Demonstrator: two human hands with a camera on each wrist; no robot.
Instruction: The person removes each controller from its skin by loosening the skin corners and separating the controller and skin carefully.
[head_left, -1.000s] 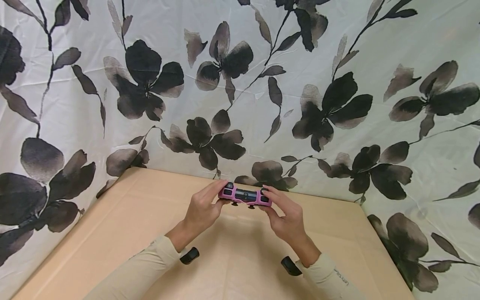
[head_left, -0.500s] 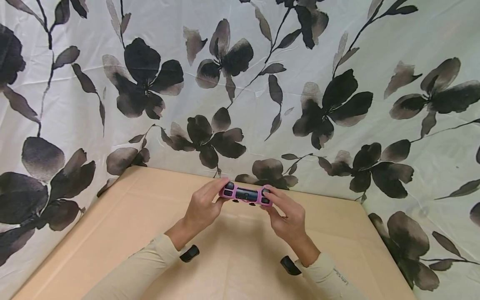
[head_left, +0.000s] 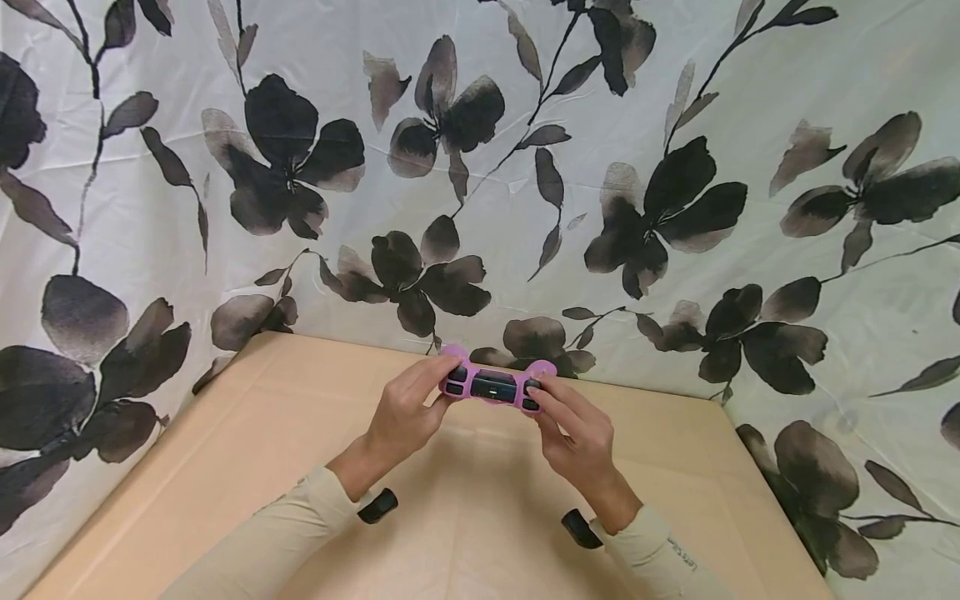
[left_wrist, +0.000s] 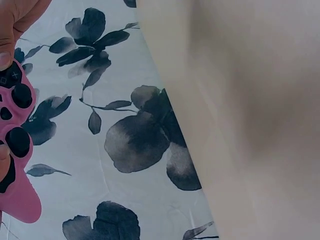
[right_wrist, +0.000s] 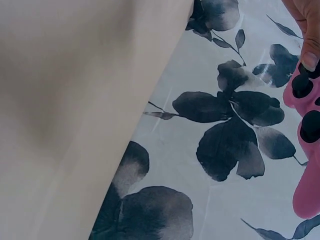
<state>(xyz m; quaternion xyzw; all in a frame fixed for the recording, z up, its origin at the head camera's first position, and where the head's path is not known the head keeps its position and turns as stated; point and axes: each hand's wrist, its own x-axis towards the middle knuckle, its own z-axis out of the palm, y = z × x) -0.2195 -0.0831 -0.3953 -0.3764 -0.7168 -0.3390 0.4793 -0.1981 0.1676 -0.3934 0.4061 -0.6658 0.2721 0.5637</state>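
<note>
Both hands hold a game controller (head_left: pixel 493 386) in a pink cover, raised above the far part of the table. My left hand (head_left: pixel 405 412) grips its left end, and my right hand (head_left: pixel 581 437) its right end, with fingers over the shoulder buttons. In the head view the controller's dark light-bar edge faces me, and its pink handles point away. The left wrist view catches the black thumbsticks (left_wrist: pixel 21 95) and a thumb on the face buttons (left_wrist: pixel 12 75). A thumb (right_wrist: pixel 310 60) also presses near the directional pad in the right wrist view. Most palm surfaces are hidden.
The table (head_left: pixel 300 433) has a pale tan covering. Behind and beside it hangs a white sheet (head_left: pixel 525 208) printed with dark flowers. Black wrist cameras (head_left: pixel 377 506) jut from both light sleeves (head_left: pixel 285 533), low over the table.
The controller has tilted in both hands: its pink handles have come into view at the far side, and the thumbsticks beneath have gone out of sight. The arms have hardly moved.
</note>
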